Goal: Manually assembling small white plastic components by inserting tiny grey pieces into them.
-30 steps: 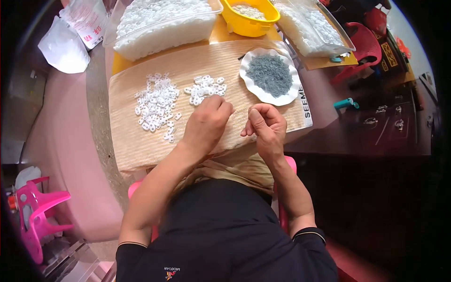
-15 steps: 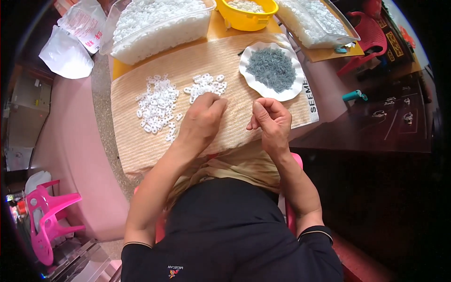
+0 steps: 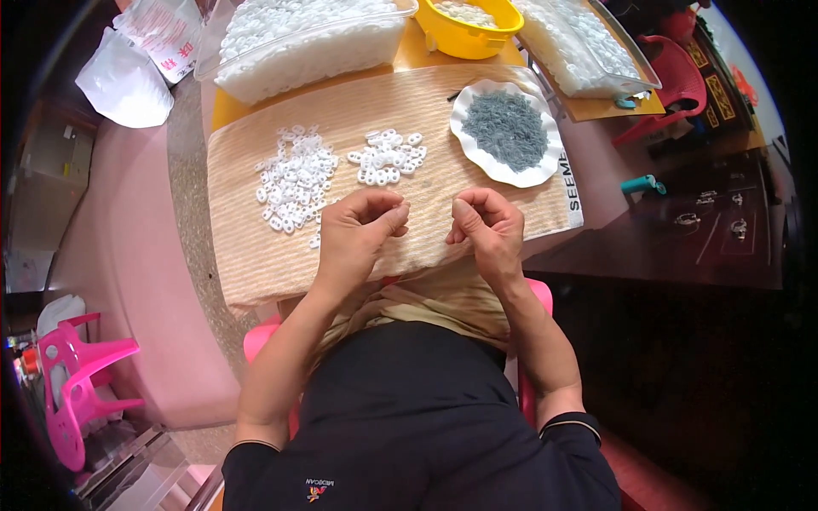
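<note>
A yellow tabletop (image 3: 409, 56) draped with a ribbed beige cloth (image 3: 443, 128) fills the upper half of the view, with a pink floor and a pink plastic chair (image 3: 72, 387) off to the person's left. Seated at the near edge, the person holds both hands low over the cloth, close together but not touching. The left hand (image 3: 358, 232) is curled shut, thumb pressed against the forefinger; whatever it pinches is too small to make out. The right hand (image 3: 487, 226) is likewise closed into a loose fist, fingertips tucked toward the thumb, and its contents cannot be told either.

Just beyond the left hand lies a small cluster of white plastic rings (image 3: 388, 157), and further to the left a larger scatter of white rings (image 3: 294, 179) is spread flat on the cloth. Beyond the right hand sits a white scalloped plate (image 3: 538, 175) heaped with small grey pieces (image 3: 509, 129).

Along the far side of the tabletop stand a clear plastic tub (image 3: 307, 64) full of white parts, a yellow bowl (image 3: 473, 32) and, to the right, a clear tray (image 3: 588, 60) also loaded with white parts. White plastic bags (image 3: 128, 81) rest at the far left corner. A dark side table (image 3: 682, 247) stands to the person's right, a teal-handled tool (image 3: 641, 183) at its edge.
</note>
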Available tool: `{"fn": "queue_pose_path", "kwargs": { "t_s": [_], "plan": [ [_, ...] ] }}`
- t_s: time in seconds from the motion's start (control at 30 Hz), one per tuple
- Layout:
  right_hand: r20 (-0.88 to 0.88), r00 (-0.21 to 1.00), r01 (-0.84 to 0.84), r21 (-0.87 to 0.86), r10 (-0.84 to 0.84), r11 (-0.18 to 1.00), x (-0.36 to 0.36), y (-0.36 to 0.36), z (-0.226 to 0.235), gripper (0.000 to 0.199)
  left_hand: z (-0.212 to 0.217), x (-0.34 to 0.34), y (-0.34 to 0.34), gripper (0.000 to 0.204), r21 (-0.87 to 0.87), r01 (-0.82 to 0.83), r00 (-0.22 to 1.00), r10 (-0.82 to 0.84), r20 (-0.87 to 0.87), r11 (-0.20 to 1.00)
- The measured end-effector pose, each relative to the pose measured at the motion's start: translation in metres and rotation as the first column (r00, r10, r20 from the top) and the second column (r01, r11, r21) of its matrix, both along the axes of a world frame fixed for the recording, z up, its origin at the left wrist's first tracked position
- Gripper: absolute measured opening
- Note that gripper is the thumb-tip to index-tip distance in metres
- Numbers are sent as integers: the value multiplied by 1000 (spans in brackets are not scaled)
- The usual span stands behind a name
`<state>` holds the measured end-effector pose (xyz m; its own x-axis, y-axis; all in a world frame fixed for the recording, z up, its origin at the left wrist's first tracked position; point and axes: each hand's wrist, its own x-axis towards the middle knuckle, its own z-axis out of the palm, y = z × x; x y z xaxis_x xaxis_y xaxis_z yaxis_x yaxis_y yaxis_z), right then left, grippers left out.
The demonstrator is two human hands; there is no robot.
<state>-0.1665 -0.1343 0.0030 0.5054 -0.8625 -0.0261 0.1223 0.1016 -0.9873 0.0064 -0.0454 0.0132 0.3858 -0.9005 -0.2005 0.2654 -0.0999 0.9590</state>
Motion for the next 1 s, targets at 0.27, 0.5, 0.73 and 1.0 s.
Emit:
{"fn": "queue_pose_path", "kwargs": {
  "t_s": [0.27,0.5,0.73,1.0],
  "plan": [
    [-87,987,-136,35,138,990,9,14,10,13,-1,-4,13,21,80,11,900,25,-435,997],
    [-147,966,-212,33,214,977,11,17,8,13,1,-7,18,22,92,70,861,-13,-508,993],
    [-115,959,-248,95,258,964,15,20,18,13,0,-8,20,20,73,66,847,-17,-531,995],
    [-188,946,-263,29,264,964,13,18,9,12,-4,-7,22,18,48,43,837,-10,-548,998]
  ]
}}
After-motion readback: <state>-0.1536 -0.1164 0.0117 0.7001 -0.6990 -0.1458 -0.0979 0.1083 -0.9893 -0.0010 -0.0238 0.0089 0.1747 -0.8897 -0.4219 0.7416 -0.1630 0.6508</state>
